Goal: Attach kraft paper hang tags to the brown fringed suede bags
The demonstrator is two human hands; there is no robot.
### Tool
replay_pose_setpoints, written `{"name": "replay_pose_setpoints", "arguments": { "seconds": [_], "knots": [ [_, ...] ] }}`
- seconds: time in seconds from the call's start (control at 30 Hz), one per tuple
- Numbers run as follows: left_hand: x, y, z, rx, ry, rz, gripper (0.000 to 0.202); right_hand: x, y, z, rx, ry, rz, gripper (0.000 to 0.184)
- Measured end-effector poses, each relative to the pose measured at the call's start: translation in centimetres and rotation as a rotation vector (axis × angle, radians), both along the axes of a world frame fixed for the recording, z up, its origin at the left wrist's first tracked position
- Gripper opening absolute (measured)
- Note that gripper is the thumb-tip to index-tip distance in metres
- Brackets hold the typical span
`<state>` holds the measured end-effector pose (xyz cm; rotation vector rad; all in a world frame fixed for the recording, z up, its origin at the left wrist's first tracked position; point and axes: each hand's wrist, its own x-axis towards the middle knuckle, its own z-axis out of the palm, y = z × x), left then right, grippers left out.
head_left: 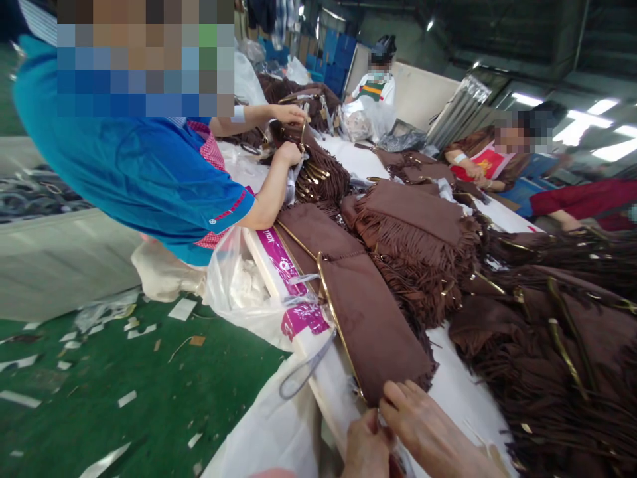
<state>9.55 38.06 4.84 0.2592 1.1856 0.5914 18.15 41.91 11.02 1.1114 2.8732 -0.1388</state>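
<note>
At the lower edge, my left hand (367, 446) and my right hand (423, 421) are close together, fingers bent and pressed in. Between them is something small, partly pale and shiny, mostly hidden by the fingers. Just beyond them lies a brown fringed clutch bag (375, 318) with a curved gold frame along its left side; its near corner reaches my fingertips. Whether my hands grip the bag itself, I cannot tell. Another brown bag (306, 229) lies flat behind it, and a thin grey loop (308, 365) hangs over the table edge.
Brown fringed bags are heaped to the right (562, 345) and in the middle stack (418, 212). A co-worker in a blue shirt (129, 166) handles a bag at the left. Plastic bags (249, 285) hang at the table edge; paper scraps litter the green floor (164, 392).
</note>
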Motion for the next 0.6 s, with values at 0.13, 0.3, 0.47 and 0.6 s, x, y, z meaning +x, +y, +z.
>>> {"name": "replay_pose_setpoints", "arguments": {
  "seconds": [0.13,0.3,0.47,0.6],
  "knots": [
    [-0.1,0.1,0.6,-0.018,-0.030,0.001,0.011,0.5,0.2,-0.7,-0.110,-0.030,-0.034,0.027],
    [-0.5,0.8,2.1,-0.103,0.007,-0.032,0.010,0.7,0.5,-0.7,-0.099,-0.048,-0.001,0.029],
    [-0.4,1.2,2.3,-0.204,-0.011,0.001,0.013,0.6,0.6,-0.4,-0.049,-0.047,0.026,0.030],
    [-0.1,0.3,0.7,-0.186,-0.079,0.059,0.017,0.5,0.8,-0.2,-0.039,-0.031,0.020,0.028]
  ]
}}
